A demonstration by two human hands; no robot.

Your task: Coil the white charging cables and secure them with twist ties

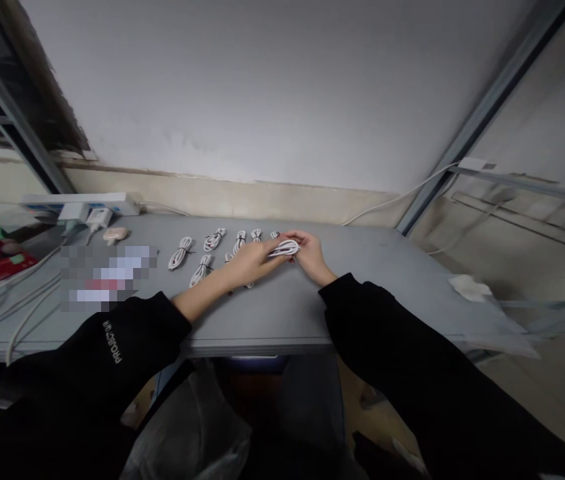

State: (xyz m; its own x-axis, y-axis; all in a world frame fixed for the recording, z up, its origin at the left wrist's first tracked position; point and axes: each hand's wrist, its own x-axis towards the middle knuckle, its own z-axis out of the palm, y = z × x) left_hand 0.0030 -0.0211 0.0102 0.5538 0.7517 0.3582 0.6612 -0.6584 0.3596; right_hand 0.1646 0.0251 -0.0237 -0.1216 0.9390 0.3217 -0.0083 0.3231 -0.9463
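Wall (272, 87): it is pale and it fills the upper part of the view.
Table (287, 313): grey, it stands against this wall, below the forearms.
Sleeves (387, 347): both are black; the left one bears white letters.
Power strip (117, 202): white, at the back left of the table, with plugs in it.
Left hand (252, 262): it pinches the cable coil (285, 249) between thumb and fingers.
Right hand (310, 253): its fingers are curled around the right end of the same coil; how firmly they press, one cannot tell.
Tied bundles (180, 253): white cables with black ties, lying near the left hand, some partly hidden by it.
Cable coil: white, between the two hands, over the table's middle.
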